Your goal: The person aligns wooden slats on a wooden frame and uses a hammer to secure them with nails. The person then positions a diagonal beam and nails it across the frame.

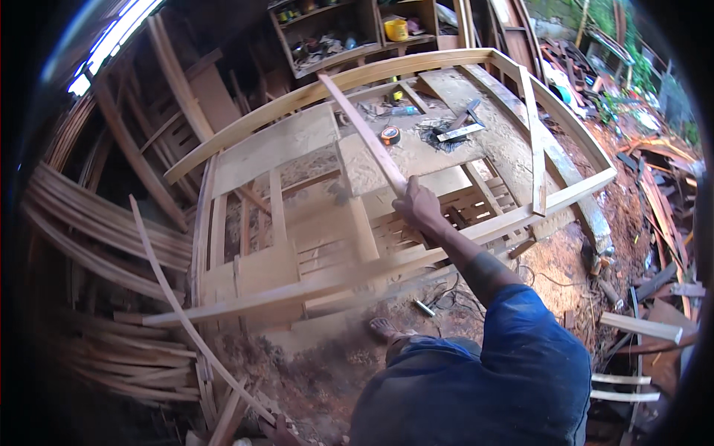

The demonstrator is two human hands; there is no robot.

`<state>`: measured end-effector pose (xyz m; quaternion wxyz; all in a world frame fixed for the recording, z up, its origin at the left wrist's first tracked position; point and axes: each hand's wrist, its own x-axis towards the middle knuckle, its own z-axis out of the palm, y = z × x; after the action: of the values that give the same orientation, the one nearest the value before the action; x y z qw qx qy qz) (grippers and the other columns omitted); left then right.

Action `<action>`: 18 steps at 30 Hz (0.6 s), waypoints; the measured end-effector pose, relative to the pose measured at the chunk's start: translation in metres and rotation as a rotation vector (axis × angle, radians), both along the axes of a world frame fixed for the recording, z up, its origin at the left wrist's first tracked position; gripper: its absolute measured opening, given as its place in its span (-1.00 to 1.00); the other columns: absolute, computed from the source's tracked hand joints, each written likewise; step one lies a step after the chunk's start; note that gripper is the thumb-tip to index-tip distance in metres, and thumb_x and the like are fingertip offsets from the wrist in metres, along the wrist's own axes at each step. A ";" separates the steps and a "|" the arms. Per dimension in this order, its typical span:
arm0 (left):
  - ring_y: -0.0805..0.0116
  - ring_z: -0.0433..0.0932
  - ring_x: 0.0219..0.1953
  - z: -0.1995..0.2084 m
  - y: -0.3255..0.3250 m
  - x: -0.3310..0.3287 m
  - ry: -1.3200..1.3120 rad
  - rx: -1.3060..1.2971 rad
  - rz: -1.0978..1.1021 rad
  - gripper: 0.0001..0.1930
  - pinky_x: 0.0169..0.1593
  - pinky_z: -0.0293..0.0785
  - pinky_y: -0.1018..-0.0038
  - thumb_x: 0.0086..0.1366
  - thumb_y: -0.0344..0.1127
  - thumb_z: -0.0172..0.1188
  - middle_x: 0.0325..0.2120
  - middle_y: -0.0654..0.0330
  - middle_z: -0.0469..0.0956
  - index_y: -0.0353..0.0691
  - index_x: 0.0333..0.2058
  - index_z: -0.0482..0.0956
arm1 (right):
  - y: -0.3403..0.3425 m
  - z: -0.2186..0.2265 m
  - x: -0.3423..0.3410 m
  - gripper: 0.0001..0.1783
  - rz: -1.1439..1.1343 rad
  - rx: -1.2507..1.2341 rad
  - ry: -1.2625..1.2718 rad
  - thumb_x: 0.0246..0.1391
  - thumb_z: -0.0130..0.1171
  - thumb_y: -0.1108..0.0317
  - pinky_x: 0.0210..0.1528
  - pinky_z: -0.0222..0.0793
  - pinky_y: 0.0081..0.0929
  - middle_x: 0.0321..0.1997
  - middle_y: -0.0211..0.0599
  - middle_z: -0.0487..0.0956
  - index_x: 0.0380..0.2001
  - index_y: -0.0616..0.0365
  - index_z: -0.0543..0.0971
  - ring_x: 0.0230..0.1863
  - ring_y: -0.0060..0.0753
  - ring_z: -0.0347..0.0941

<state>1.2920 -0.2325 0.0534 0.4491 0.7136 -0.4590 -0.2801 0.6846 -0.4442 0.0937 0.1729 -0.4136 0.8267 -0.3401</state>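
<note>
My right hand (pixel 421 205) is closed around the near end of a wooden slat (pixel 362 128), which slants away to the far curved rail of a wooden frame (pixel 357 73). At the bottom edge my left hand (pixel 281 432), partly cut off, closes on the low end of a long, thin, bowed wooden strip (pixel 175 303). The strip rises to the upper left, crossing in front of the frame's left corner. A short slat (pixel 533 141) spans the frame at its right end. The frame's near rail, partly blurred, passes beneath my right forearm.
A slatted wooden worktable (pixel 312 215) dusted with sawdust lies under the frame. It bears a tape measure (pixel 390 135) and a try square (pixel 461 132). Stacked boards (pixel 111 215) line the left side; scrap wood (pixel 662 223) litters the right. Shelves (pixel 327 37) stand behind.
</note>
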 end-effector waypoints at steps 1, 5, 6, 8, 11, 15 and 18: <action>0.25 0.59 -0.27 0.035 -0.030 -0.004 -0.019 0.141 -0.082 -0.36 -0.23 0.55 0.42 0.31 -0.19 0.33 -0.03 -0.11 0.56 -0.51 0.21 0.37 | -0.010 -0.007 0.005 -0.45 -0.011 -0.002 0.021 0.00 0.20 0.21 0.00 0.43 0.18 -0.10 0.36 0.56 -0.02 0.31 0.32 -0.11 0.43 0.54; 0.45 0.47 -0.36 0.038 -0.151 0.038 0.053 0.037 -0.141 -0.68 -0.33 0.45 0.50 0.38 -0.36 0.18 -0.29 0.19 0.50 -0.35 0.05 0.44 | -0.036 -0.022 0.041 -0.40 -0.003 0.026 0.097 0.02 0.22 0.22 0.01 0.45 0.14 -0.12 0.30 0.55 0.06 0.29 0.26 -0.10 0.41 0.54; 0.33 0.51 -0.15 0.034 -0.179 0.057 -0.113 -0.017 -0.199 -0.47 -0.12 0.47 0.43 0.34 -0.28 0.27 -0.11 0.03 0.51 -0.41 0.18 0.35 | -0.039 -0.027 0.048 -0.38 0.010 0.026 0.112 0.03 0.22 0.23 -0.01 0.46 0.13 -0.12 0.28 0.55 0.08 0.29 0.25 -0.10 0.40 0.55; 0.20 0.54 0.05 0.032 -0.237 0.074 -0.277 -0.078 -0.280 -0.26 0.09 0.50 0.35 0.30 -0.21 0.36 0.07 -0.12 0.52 -0.46 0.32 0.26 | -0.045 -0.025 0.071 -0.34 -0.018 0.057 0.141 0.04 0.25 0.19 -0.02 0.48 0.10 -0.10 0.29 0.53 0.11 0.27 0.23 -0.09 0.39 0.55; 0.14 0.55 -0.06 0.014 -0.334 0.125 -0.239 -0.113 -0.336 -0.58 0.08 0.45 0.27 0.35 -0.30 0.26 -0.06 -0.01 0.57 -0.51 0.05 0.45 | -0.052 -0.027 0.097 -0.18 -0.021 0.094 0.149 0.07 0.29 0.09 0.03 0.48 0.09 -0.03 0.33 0.50 0.27 0.23 0.18 -0.07 0.40 0.55; 0.01 0.61 -0.08 0.052 -0.435 0.126 -0.347 0.100 -0.283 -0.50 0.01 0.49 0.20 0.28 -0.29 0.27 -0.10 -0.13 0.60 -0.46 0.10 0.42 | -0.064 -0.038 0.128 -0.15 -0.099 0.190 0.119 0.09 0.29 0.04 0.06 0.47 0.05 0.02 0.25 0.56 0.33 0.15 0.19 0.01 0.30 0.55; -0.21 0.59 -0.03 0.041 -0.526 0.149 -0.613 -0.226 -0.296 -0.43 0.05 0.48 0.11 0.16 -0.19 0.43 -0.10 -0.22 0.62 -0.42 0.05 0.49 | -0.065 -0.037 0.139 -0.18 -0.179 0.157 0.134 0.09 0.30 -0.09 0.01 0.44 0.07 -0.06 0.19 0.62 0.24 0.21 0.29 0.00 0.22 0.57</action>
<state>1.4407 -0.7584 0.0944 0.3211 0.6361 -0.6988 -0.0624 0.8234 -0.5096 0.0572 0.1181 -0.3452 0.8940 -0.2601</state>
